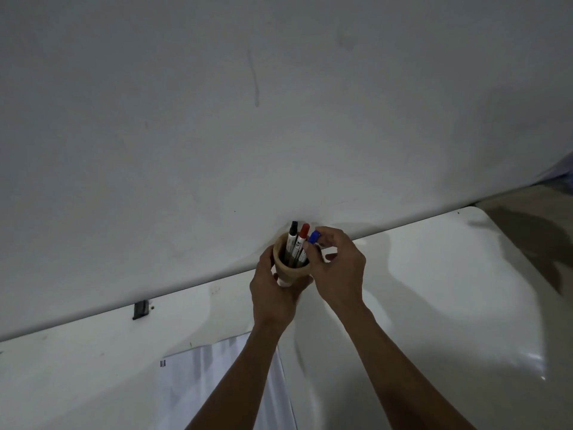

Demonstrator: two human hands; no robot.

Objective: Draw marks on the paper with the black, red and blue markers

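A tan cup (286,268) stands at the far edge of the white table, by the wall. My left hand (273,297) wraps around its lower part. Three markers stick out of the cup: a black-capped marker (292,234), a red-capped marker (303,235) and a blue-capped marker (314,236). My right hand (338,268) pinches the blue marker just under its cap, with the marker's lower end still in the cup. A white sheet of paper (198,386) lies near the front of the table, partly hidden by my left forearm.
The white table (434,290) runs along a plain grey wall (279,103). A small dark clip (141,309) sits at the table's back edge on the left. The table's right corner ends near a brownish floor (533,218).
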